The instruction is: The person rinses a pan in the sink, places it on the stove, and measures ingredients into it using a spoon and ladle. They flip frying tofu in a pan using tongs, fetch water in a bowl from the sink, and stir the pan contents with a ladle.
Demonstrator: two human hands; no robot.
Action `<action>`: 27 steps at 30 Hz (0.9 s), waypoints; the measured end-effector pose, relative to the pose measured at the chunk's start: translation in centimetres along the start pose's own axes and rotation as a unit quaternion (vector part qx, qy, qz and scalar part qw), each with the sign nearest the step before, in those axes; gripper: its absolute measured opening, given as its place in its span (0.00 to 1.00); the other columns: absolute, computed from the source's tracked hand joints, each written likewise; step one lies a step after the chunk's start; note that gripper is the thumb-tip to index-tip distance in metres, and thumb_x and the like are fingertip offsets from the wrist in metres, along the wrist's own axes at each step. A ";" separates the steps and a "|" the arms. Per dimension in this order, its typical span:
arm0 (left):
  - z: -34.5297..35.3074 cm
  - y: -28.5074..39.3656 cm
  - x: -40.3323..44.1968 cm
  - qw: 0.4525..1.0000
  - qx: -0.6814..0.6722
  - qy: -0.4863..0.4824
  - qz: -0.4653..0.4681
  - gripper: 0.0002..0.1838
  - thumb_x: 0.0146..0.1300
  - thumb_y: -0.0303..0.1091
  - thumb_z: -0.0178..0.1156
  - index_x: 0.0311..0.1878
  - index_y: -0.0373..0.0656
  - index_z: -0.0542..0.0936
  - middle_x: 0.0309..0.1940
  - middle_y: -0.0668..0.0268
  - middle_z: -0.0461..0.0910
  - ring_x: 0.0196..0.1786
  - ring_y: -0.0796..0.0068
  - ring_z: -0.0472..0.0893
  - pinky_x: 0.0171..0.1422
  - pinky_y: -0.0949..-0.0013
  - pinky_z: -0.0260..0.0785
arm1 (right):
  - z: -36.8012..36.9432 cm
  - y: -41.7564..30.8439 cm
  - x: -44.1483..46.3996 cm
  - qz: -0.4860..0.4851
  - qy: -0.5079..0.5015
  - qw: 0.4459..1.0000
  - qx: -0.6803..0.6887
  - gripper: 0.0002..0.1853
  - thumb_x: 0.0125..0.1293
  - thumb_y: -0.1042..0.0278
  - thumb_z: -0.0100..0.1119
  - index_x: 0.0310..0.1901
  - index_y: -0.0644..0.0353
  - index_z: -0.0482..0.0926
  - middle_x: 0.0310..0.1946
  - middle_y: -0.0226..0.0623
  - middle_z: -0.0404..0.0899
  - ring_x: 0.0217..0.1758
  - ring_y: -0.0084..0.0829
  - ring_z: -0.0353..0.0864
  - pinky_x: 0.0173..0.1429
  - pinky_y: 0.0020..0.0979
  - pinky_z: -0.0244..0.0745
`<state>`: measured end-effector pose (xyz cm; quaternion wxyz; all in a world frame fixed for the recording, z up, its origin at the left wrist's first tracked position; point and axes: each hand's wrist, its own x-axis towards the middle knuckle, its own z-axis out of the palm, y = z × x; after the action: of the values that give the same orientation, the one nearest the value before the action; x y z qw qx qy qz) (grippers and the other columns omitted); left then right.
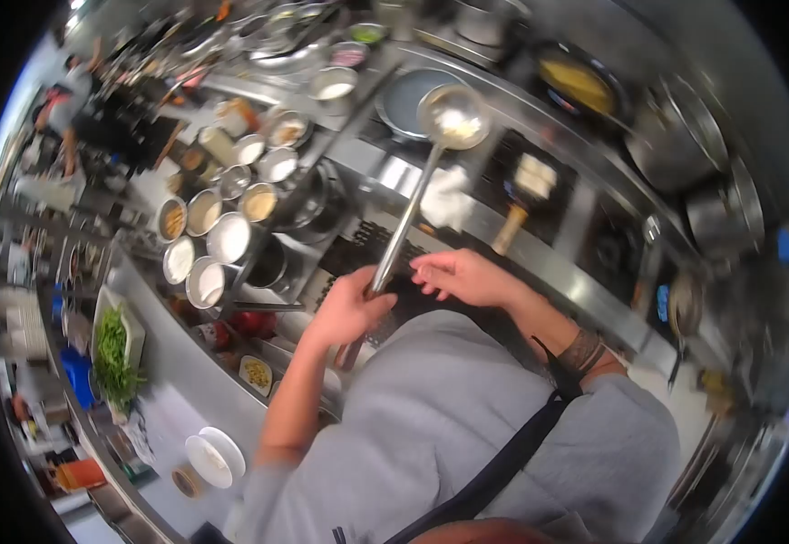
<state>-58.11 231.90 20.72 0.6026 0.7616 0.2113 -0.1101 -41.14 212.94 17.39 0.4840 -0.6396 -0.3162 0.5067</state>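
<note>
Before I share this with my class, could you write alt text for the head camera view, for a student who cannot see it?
A person's left hand grips a long-handled, round-bowled metal ladle in front of a silver metal cooking range; the right hand hovers nearby, seemingly empty. Round metal food containers stand to the picture's left.

Ladle [411, 210]: silvery metal, wide round bowl, long straight shiny handle with brownish butt end. Gripped by left hand [351, 310] on lower part of handle. Held slantwise, bowl at far end, overlapping edge of round pan [402, 96] in view. Bowl's inside faces camera; bright patch there, reflection or contents, cannot tell.
</note>
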 end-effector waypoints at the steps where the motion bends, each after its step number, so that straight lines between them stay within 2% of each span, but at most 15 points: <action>1: 3.1 1.6 0.7 0.999 -0.025 -0.036 0.032 0.16 0.65 0.30 0.65 0.54 0.37 0.80 0.27 0.67 0.80 0.27 0.82 0.78 0.30 0.72 0.70 | 0.8 1.5 -3.3 -0.021 0.035 0.997 0.064 0.25 0.78 0.53 0.54 0.65 0.64 0.75 0.54 0.40 0.82 0.52 0.26 0.83 0.51 0.29 0.81; 2: 6.4 2.4 1.4 0.996 -0.018 -0.075 0.048 0.17 0.65 0.30 0.65 0.56 0.36 0.79 0.30 0.63 0.83 0.29 0.79 0.80 0.32 0.70 0.72 | 1.0 2.4 -6.0 -0.030 0.066 0.993 0.092 0.27 0.79 0.54 0.54 0.70 0.63 0.68 0.59 0.39 0.79 0.58 0.25 0.80 0.56 0.30 0.79; 3: 9.9 3.0 2.5 0.992 -0.012 -0.105 0.065 0.19 0.65 0.30 0.64 0.57 0.36 0.78 0.34 0.59 0.86 0.32 0.75 0.82 0.35 0.68 0.74 | 1.4 4.5 -8.5 -0.049 0.153 0.977 0.141 0.26 0.78 0.56 0.54 0.69 0.65 0.69 0.58 0.38 0.79 0.59 0.27 0.79 0.61 0.30 0.76; 5: 17.2 4.1 4.2 0.953 0.065 -0.111 0.275 0.23 0.65 0.33 0.64 0.61 0.35 0.76 0.42 0.52 0.87 0.37 0.64 0.86 0.41 0.63 0.77 | 1.2 6.0 -13.8 -0.056 0.301 0.909 0.283 0.17 0.79 0.61 0.52 0.61 0.64 0.74 0.58 0.40 0.79 0.59 0.29 0.79 0.64 0.32 0.74; 8: 26.4 7.4 4.2 0.936 0.091 -0.210 0.269 0.21 0.66 0.42 0.63 0.55 0.35 0.79 0.38 0.50 0.85 0.38 0.52 0.86 0.45 0.57 0.76 | -1.4 9.9 -22.6 -0.125 0.419 0.828 0.350 0.13 0.77 0.68 0.51 0.56 0.66 0.76 0.56 0.42 0.81 0.45 0.26 0.82 0.47 0.26 0.77; 11: 34.3 12.0 4.1 0.857 0.194 -0.408 0.249 0.24 0.70 0.53 0.59 0.44 0.37 0.83 0.35 0.51 0.85 0.39 0.49 0.85 0.46 0.54 0.76 | -5.3 12.9 -34.1 -0.181 0.527 0.757 0.341 0.11 0.77 0.67 0.53 0.52 0.66 0.73 0.42 0.42 0.79 0.46 0.39 0.83 0.61 0.43 0.83; 12: 37.4 10.9 4.9 0.837 0.215 -0.421 0.275 0.27 0.71 0.58 0.57 0.45 0.38 0.84 0.37 0.51 0.85 0.41 0.48 0.85 0.48 0.54 0.76 | -6.8 13.4 -36.9 -0.136 0.586 0.690 0.402 0.12 0.78 0.61 0.52 0.45 0.63 0.74 0.33 0.35 0.76 0.42 0.33 0.82 0.49 0.37 0.81; 15: 44.6 8.7 6.4 0.827 0.191 -0.432 0.305 0.26 0.71 0.57 0.58 0.48 0.39 0.85 0.39 0.51 0.85 0.43 0.48 0.84 0.49 0.55 0.76 | -11.5 18.3 -47.2 -0.093 0.624 0.645 0.431 0.10 0.76 0.60 0.56 0.40 0.57 0.73 0.29 0.28 0.71 0.34 0.25 0.75 0.40 0.34 0.76; 16: 47.5 7.4 7.4 0.826 0.205 -0.432 0.297 0.26 0.70 0.56 0.59 0.51 0.40 0.85 0.41 0.51 0.86 0.44 0.52 0.85 0.49 0.57 0.77 | -12.4 19.7 -50.3 -0.093 0.644 0.632 0.421 0.09 0.76 0.61 0.57 0.39 0.55 0.72 0.29 0.26 0.71 0.31 0.23 0.72 0.35 0.33 0.72; 19: 55.0 6.4 9.4 0.907 0.109 -0.404 0.038 0.18 0.73 0.46 0.61 0.49 0.39 0.85 0.36 0.61 0.86 0.39 0.76 0.84 0.46 0.67 0.78 | -16.2 22.3 -57.7 -0.065 0.677 0.608 0.409 0.07 0.74 0.64 0.59 0.42 0.54 0.72 0.29 0.26 0.71 0.27 0.22 0.71 0.27 0.32 0.71; 22: 61.6 4.3 12.1 0.912 0.094 -0.399 -0.004 0.16 0.72 0.43 0.61 0.51 0.38 0.83 0.37 0.60 0.86 0.38 0.75 0.85 0.46 0.67 0.78 | -20.1 25.3 -64.0 0.002 0.695 0.604 0.389 0.08 0.73 0.63 0.60 0.41 0.56 0.72 0.29 0.28 0.72 0.27 0.20 0.72 0.26 0.31 0.71; 24: 64.5 3.6 11.8 0.920 0.096 -0.379 -0.028 0.16 0.72 0.41 0.61 0.52 0.39 0.83 0.38 0.60 0.86 0.38 0.72 0.85 0.46 0.66 0.78 | -22.2 27.9 -66.9 0.226 0.683 0.676 0.159 0.08 0.70 0.65 0.60 0.42 0.60 0.74 0.32 0.37 0.78 0.32 0.31 0.81 0.32 0.38 0.77; 25: 65.6 3.9 11.9 0.902 0.201 -0.379 0.044 0.15 0.71 0.40 0.61 0.51 0.39 0.83 0.39 0.58 0.86 0.40 0.66 0.86 0.48 0.64 0.79 | -23.0 29.8 -68.3 0.231 0.676 0.682 0.154 0.08 0.70 0.65 0.60 0.42 0.60 0.74 0.32 0.37 0.78 0.32 0.31 0.81 0.32 0.38 0.77; 26: 65.9 4.3 12.3 0.870 0.306 -0.369 0.116 0.14 0.70 0.39 0.61 0.51 0.39 0.83 0.40 0.57 0.86 0.41 0.60 0.86 0.49 0.62 0.79 | -23.9 32.0 -69.3 0.287 0.670 0.684 -0.033 0.10 0.69 0.67 0.59 0.47 0.63 0.75 0.34 0.43 0.80 0.37 0.40 0.83 0.39 0.42 0.79; 27: 65.9 3.9 12.5 0.874 0.305 -0.360 0.112 0.14 0.70 0.39 0.61 0.51 0.39 0.83 0.40 0.57 0.86 0.41 0.60 0.86 0.49 0.62 0.79 | -24.6 33.7 -70.1 0.326 0.641 0.661 -0.217 0.14 0.68 0.70 0.58 0.52 0.65 0.76 0.37 0.50 0.82 0.42 0.48 0.85 0.45 0.45 0.80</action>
<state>-39.52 170.01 2.40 0.3830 0.8338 -0.1509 -0.3680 -40.62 131.67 10.18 0.2182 -0.9553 0.1992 0.0139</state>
